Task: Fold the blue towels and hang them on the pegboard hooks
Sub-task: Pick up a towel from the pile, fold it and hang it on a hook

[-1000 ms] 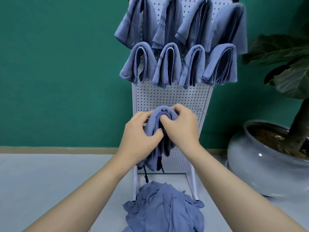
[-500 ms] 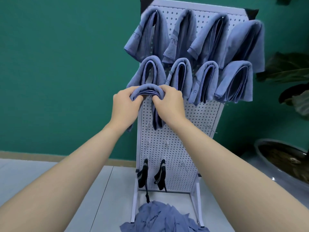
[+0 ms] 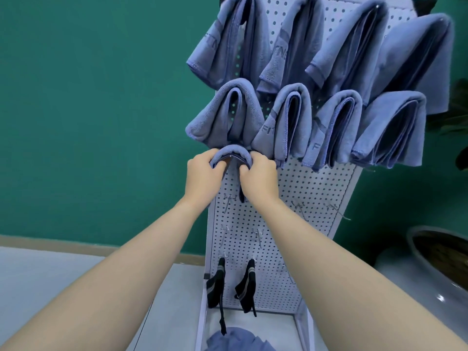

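A folded blue towel point(image 3: 233, 153) arches against the white pegboard point(image 3: 311, 198), just below the left end of the second row of hung towels. My left hand point(image 3: 202, 178) grips its left side and my right hand point(image 3: 258, 181) grips its right side; most of the towel hangs hidden behind my hands. Two rows of folded blue towels point(image 3: 336, 122) hang on hooks above. A heap of unfolded blue towels point(image 3: 238, 340) lies on the floor at the board's foot.
Bare metal hooks point(image 3: 298, 206) stick out of the pegboard's lower half. Two black straps point(image 3: 215, 285) hang near its bottom. A grey plant pot point(image 3: 435, 269) stands at the right. Behind is a green wall.
Both hands lifted the folded towel from low on the pegboard up to just under the second row. My view tilted up and moved closer.
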A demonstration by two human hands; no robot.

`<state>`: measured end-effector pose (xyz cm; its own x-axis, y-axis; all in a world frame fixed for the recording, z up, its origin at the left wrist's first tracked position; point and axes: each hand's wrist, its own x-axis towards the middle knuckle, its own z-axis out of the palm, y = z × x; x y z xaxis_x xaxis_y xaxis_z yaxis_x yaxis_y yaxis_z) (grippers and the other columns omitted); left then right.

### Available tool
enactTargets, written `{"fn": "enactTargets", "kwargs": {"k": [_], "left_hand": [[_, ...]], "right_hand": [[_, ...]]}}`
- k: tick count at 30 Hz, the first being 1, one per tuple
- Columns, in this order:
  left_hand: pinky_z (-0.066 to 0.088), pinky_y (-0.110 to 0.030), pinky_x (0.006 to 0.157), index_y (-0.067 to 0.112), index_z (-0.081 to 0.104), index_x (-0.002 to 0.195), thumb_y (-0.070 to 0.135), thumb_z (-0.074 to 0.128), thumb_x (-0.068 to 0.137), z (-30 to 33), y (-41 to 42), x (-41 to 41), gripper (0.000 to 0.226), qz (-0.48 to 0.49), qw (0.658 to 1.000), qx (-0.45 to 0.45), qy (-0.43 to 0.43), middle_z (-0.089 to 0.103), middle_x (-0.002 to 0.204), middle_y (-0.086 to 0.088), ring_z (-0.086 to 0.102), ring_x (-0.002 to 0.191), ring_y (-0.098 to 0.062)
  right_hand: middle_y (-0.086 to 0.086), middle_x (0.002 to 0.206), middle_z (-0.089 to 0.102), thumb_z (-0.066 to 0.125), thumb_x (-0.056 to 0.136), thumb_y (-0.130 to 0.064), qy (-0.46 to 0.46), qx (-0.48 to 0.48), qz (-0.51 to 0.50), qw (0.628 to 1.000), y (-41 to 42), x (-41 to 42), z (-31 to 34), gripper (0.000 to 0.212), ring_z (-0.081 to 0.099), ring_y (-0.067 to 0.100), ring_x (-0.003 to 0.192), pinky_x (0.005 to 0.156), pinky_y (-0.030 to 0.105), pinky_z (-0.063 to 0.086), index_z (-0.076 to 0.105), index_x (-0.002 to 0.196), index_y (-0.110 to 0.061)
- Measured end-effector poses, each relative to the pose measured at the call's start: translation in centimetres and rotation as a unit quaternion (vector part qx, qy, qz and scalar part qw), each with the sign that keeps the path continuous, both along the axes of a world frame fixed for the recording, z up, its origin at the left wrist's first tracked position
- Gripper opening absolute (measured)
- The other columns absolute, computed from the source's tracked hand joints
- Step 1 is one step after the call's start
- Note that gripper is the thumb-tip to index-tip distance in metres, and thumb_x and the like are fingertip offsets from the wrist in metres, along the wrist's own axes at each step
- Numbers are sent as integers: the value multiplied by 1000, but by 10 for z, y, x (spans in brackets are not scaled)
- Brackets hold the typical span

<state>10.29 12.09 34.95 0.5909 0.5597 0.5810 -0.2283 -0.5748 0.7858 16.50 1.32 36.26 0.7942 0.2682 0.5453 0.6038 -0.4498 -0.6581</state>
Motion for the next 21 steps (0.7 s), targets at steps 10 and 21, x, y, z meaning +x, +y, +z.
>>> {"fn": "enactTargets", "kwargs": {"k": [10, 21], "left_hand": [[26, -24, 51, 11, 38, 67, 2, 51, 91, -35, 2, 20, 28, 22, 1000, 4, 19, 40, 60, -1, 26, 58, -10], [45, -18, 67, 28, 63, 84, 14, 64, 98, -90, -13, -29, 20, 18, 995, -58, 74, 66, 75, 11, 54, 66, -1]], "right_hand": [[13, 90, 66, 52, 91, -4, 62, 7, -18, 998, 12, -1, -32, 14, 60, 38, 84, 69, 43, 53, 59, 88, -16], [3, 78, 60, 59, 97, -9, 129, 27, 22, 991, -25, -29, -62, 9, 47, 6, 64, 53, 29, 39, 60, 90, -14]]}}
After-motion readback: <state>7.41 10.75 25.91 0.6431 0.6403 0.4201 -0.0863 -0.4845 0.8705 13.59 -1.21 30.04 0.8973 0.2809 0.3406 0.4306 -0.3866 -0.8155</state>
